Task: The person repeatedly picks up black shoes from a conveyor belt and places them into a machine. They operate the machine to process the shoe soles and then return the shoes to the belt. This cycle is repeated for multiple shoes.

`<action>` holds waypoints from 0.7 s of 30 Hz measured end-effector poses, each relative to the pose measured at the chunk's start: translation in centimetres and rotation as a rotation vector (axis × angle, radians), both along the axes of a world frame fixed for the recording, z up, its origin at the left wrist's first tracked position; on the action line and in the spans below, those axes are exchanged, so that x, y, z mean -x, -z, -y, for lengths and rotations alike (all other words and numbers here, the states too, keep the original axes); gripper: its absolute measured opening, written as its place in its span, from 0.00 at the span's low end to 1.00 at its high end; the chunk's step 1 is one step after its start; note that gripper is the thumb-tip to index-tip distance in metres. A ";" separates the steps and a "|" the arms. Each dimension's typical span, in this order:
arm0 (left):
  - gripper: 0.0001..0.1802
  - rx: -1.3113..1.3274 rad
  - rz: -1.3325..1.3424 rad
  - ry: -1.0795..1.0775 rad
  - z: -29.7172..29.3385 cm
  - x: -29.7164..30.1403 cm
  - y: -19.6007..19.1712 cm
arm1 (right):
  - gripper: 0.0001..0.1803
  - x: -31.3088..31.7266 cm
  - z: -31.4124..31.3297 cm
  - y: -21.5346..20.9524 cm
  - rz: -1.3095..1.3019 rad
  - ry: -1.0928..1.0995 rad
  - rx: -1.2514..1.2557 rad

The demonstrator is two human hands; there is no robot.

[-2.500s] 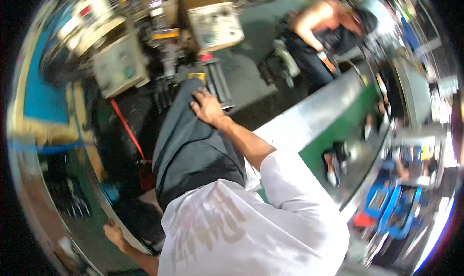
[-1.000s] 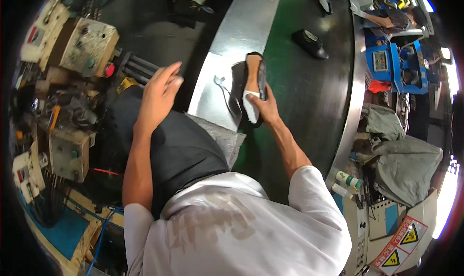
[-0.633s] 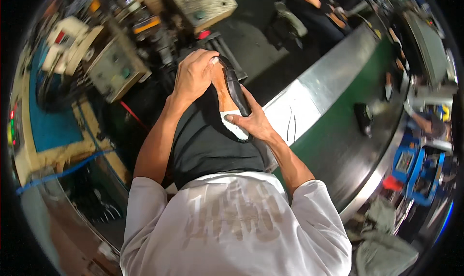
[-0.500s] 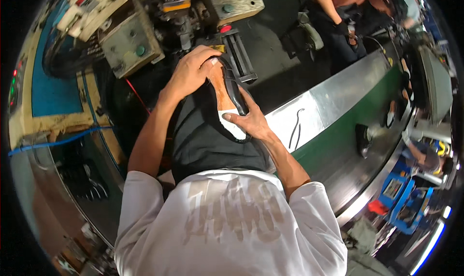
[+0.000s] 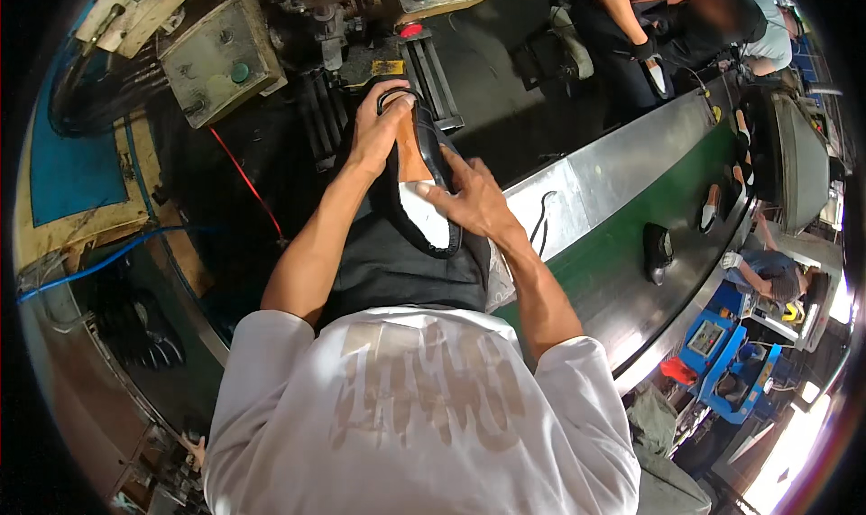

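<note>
A black shoe upper [image 5: 417, 159] rests over my dark-trousered lap, sole side up. Its brown and white insole board faces me, with the black edge folded round it. My left hand [image 5: 372, 138] is closed around the narrow far end, thumb on the brown board. A thin black loop [image 5: 390, 91] shows at those fingers; whether it is part of the shoe I cannot tell. My right hand [image 5: 480, 199] grips the shoe's right side, its thumb pressed on the white part and its fingers along the black outer wall.
Right of me runs a green conveyor belt [image 5: 600, 253] with a metal ledge [image 5: 613, 177], where a black cord [image 5: 544, 219] lies. A black shoe [image 5: 658, 252] and several more stand on the belt. Ahead are machines with a control box [image 5: 221, 64]. A co-worker [image 5: 631, 10] sits at upper right.
My left hand has shifted its grip, its thumb now over the far end of the board, and the black loop has appeared there. My right hand still holds the side. The view has shifted slightly.
</note>
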State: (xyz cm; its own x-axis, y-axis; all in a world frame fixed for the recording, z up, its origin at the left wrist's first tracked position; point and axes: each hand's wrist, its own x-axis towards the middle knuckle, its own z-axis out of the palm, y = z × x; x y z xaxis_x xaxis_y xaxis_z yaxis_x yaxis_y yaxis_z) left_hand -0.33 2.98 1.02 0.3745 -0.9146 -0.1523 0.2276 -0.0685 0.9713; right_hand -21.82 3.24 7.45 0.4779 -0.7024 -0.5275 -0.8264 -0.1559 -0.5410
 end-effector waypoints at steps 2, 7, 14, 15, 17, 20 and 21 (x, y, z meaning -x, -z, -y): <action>0.21 0.005 0.034 0.044 0.6 1.3 -0.1 | 0.54 0.7 1.7 3.6 0.546 0.214 -0.166; 0.34 0.048 -0.441 0.215 -0.7 2.8 -0.9 | 0.35 -1.8 2.9 5.6 1.045 0.609 -0.534; 0.37 -0.068 -0.175 0.101 -2.5 4.6 -1.1 | 0.37 -2.3 2.6 6.4 0.799 0.516 -0.200; 0.36 -0.066 -0.124 0.087 -2.4 4.7 -0.7 | 0.37 -2.7 2.9 5.5 0.707 0.446 -0.078; 0.36 -0.060 -0.020 0.061 -2.4 5.1 -0.2 | 0.35 -3.1 2.9 4.2 0.622 0.434 -0.002; 0.35 -0.090 -0.015 -0.009 -1.8 5.3 -1.0 | 0.36 -3.1 4.3 2.9 0.524 0.396 -0.060; 0.35 -0.096 0.029 -0.035 -1.5 5.4 -0.7 | 0.38 -2.9 4.0 2.7 0.514 0.358 0.053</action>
State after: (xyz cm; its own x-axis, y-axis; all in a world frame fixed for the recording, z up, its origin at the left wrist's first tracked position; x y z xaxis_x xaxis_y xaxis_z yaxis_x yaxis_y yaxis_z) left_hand -5.69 4.46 1.73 0.4118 -0.8824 -0.2274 0.2038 -0.1540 0.9668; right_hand -18.95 -0.73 4.78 0.3915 -0.8848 -0.2529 -0.4682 0.0451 -0.8825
